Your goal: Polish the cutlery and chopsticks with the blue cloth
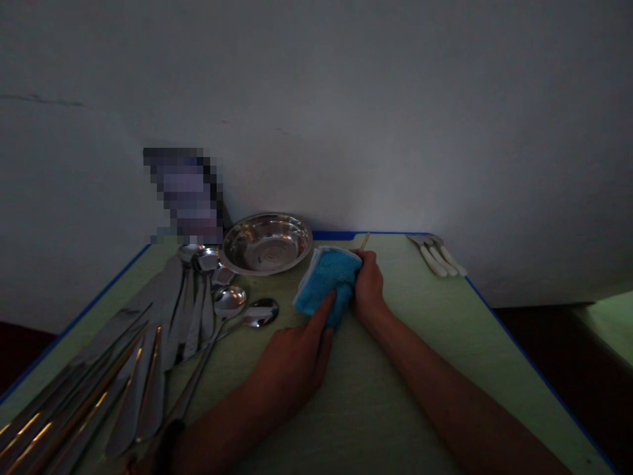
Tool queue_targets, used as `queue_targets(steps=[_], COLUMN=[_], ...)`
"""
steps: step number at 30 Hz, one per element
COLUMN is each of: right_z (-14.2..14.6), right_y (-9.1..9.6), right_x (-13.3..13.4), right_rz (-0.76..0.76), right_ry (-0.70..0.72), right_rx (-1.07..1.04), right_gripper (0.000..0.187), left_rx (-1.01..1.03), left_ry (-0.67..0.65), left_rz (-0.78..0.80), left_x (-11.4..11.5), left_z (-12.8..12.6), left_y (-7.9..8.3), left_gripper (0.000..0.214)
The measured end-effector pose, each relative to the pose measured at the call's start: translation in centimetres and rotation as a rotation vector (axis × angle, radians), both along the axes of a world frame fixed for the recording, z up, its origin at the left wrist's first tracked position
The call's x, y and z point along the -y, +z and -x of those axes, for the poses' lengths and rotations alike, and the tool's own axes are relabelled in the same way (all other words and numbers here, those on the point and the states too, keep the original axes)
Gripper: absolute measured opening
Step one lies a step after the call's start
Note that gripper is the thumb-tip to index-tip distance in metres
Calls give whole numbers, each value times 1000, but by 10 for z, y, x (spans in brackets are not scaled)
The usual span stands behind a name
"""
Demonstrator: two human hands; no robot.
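Note:
A folded blue cloth with a pale edge is between my two hands, just above the table. My left hand grips its lower part, with the index finger stretched along the fabric. Closed at the cloth's right side is my right hand. A thin pale stick-like end sticks up from that fist; the rest of it is hidden by the hand and cloth. To the left of the cloth lie two spoons, bowls pointing away from me.
A shiny metal bowl stands at the table's back edge. Several metal utensils are spread over the left side. Three white-handled forks lie at the back right. A blurred-out object leans on the wall.

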State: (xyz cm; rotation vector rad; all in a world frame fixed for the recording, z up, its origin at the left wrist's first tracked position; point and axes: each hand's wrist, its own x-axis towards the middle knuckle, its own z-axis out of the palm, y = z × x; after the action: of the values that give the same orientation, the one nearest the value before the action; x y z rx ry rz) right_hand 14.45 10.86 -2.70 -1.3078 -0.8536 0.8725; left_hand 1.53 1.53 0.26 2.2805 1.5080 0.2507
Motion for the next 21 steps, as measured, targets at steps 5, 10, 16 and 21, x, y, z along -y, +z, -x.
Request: queue_targets(steps=[5,10,16,21], right_z=[2,2,2,2], right_y=[-4,-1,4,1], right_x=[0,1,0,-1], right_rz=[-8,8,28,47], right_ry=[10,-13,-15,-5], right_rx=[-83,-89,-134,-184], right_gripper=[35,34,32,33], left_rx=[40,34,30,43], left_ry=[-3,2,-12,-12], left_rz=[1,13,-3,-1], left_x=[0,-1,0,0], left_z=[1,0,1,1], left_y=[-1,0,-2,-1], left_gripper=[50,50,50,50])
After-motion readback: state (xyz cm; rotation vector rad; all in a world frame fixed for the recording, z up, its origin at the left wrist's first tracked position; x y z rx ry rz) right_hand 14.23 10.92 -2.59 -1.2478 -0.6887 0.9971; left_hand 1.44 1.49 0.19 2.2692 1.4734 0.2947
